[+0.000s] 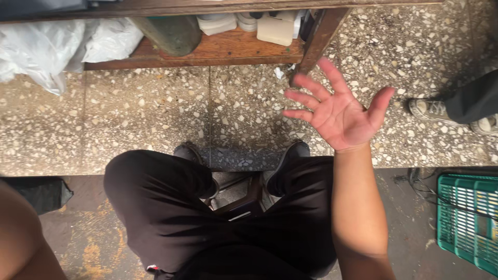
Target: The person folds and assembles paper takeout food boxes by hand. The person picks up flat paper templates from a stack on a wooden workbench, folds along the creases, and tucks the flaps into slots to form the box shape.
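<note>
Floor: speckled terrazzo (pixel 155 114) is seen ahead, with a darker stained strip (pixel 88 243) nearer the seated person.
Right hand: the right hand (pixel 340 111) is raised palm up over the floor, fingers spread apart, nothing held.
Left hand: only a forearm (pixel 18 243) is seen at the lower left edge; its fingers are out of view.
Shelf: a low wooden shelf (pixel 218 52) holding pale containers (pixel 275 28) lies beyond the hand.
Right edge: a green crate (pixel 467 223) and another person's shoe (pixel 430 110) are seen.
</note>
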